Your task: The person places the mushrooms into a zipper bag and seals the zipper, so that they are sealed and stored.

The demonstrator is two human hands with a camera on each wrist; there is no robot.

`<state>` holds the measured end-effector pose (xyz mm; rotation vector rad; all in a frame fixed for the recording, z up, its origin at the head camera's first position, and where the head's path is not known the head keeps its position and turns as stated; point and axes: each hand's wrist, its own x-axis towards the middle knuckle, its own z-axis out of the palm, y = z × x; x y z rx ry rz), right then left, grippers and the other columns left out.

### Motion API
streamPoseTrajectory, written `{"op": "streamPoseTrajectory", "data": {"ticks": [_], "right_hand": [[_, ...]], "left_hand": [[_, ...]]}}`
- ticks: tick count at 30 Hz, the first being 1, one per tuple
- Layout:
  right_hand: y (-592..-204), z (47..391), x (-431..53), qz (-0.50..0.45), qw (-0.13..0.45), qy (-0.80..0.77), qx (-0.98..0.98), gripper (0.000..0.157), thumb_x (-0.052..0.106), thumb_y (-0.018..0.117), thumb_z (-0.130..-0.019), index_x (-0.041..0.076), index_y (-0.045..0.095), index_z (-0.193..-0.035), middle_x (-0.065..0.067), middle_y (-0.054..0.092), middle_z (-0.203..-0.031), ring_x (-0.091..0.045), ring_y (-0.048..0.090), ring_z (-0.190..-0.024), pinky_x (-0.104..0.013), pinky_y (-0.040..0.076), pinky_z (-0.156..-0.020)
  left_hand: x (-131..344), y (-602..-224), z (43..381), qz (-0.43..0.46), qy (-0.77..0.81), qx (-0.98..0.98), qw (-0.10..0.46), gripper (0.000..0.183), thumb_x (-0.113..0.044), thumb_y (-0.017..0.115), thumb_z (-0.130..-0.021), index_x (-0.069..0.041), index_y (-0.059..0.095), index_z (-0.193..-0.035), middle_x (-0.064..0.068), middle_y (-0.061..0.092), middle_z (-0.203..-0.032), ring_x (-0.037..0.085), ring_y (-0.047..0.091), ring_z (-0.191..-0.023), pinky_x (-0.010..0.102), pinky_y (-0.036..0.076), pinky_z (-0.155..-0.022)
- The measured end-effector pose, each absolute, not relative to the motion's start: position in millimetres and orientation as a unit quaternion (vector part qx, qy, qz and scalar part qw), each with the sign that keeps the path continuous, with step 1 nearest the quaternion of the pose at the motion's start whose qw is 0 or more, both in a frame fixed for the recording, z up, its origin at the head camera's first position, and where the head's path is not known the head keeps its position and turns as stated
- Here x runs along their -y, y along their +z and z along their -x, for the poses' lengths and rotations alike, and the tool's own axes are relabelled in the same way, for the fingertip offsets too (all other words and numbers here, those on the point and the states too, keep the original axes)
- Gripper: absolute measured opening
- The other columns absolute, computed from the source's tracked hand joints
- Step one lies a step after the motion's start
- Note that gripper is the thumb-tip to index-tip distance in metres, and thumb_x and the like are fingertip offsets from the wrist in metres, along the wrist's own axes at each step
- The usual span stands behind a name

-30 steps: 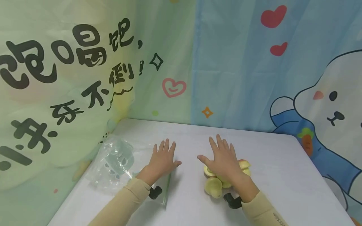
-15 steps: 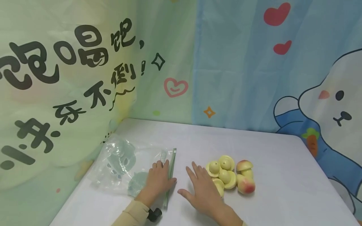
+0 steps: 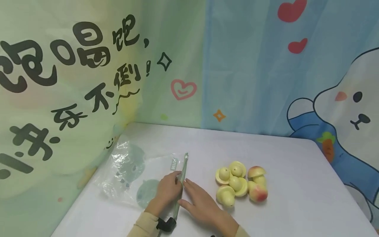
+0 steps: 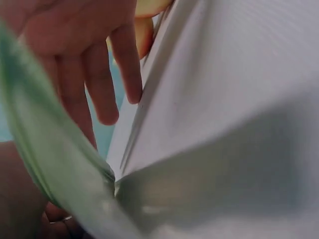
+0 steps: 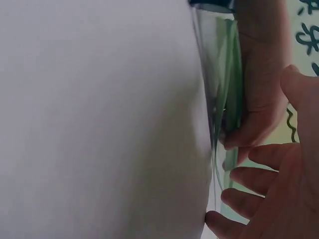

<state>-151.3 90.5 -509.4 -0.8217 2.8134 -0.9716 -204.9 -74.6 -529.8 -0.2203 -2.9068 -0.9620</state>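
Observation:
A clear plastic zip bag (image 3: 158,164) with pale green print lies flat on the left of the table, its green zip edge (image 3: 184,166) toward the middle. My left hand (image 3: 169,188) pinches that edge; in the right wrist view, thumb and finger close on the green strip (image 5: 232,64). My right hand (image 3: 204,205) stands just right of the edge, holding nothing, its fingertips right beside the strip. The left wrist view shows the lifted strip (image 4: 55,144) in front and the right hand's straight fingers (image 4: 99,84) behind it.
Right of the hands sits a cluster of yellow mushroom-shaped pieces, several stem-up (image 3: 237,169) and one with a red-tinged cap (image 3: 257,171) on its right side. A white cloth covers the table (image 3: 290,184). A printed curtain (image 3: 237,82) hangs behind.
Both hands have come down and together at the bag's zip edge. The right hand has moved left from over the mushroom-shaped pieces, uncovering them. The left hand now pinches the edge.

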Motion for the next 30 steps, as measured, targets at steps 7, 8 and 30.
{"op": "streamPoseTrajectory", "data": {"ticks": [7,8,30], "right_hand": [[-510,160,-88,0.295,0.051,-0.314,-0.901,0.079,0.057,0.047,-0.096,0.003,0.031,-0.151,-0.011,0.029,-0.158,-0.031,0.032,-0.142,-0.048,0.03,-0.114],[-510,160,-89,0.294,0.056,-0.317,-0.9,0.079,0.058,0.046,-0.096,0.004,0.031,-0.152,-0.009,0.029,-0.158,-0.031,0.032,-0.142,-0.049,0.029,-0.114],[-528,147,-114,0.291,0.079,-0.368,-0.88,0.048,0.051,0.055,-0.095,0.02,0.062,-0.131,-0.001,0.04,-0.153,-0.039,0.031,-0.141,-0.058,0.025,-0.113]], "left_hand": [[83,-522,203,0.096,-0.352,0.93,0.046,0.037,-0.009,0.058,-0.086,-0.004,0.066,-0.121,-0.008,0.051,-0.061,0.005,0.041,-0.046,0.022,0.035,-0.041],[83,-520,202,0.097,-0.36,0.927,0.05,0.037,-0.009,0.057,-0.085,-0.005,0.066,-0.121,-0.008,0.051,-0.061,0.004,0.041,-0.046,0.022,0.035,-0.04],[105,-489,196,0.16,-0.565,0.782,0.211,0.024,0.009,0.063,-0.087,-0.005,0.074,-0.103,-0.002,0.059,-0.069,0.005,0.049,-0.054,0.021,0.043,-0.048]]}}
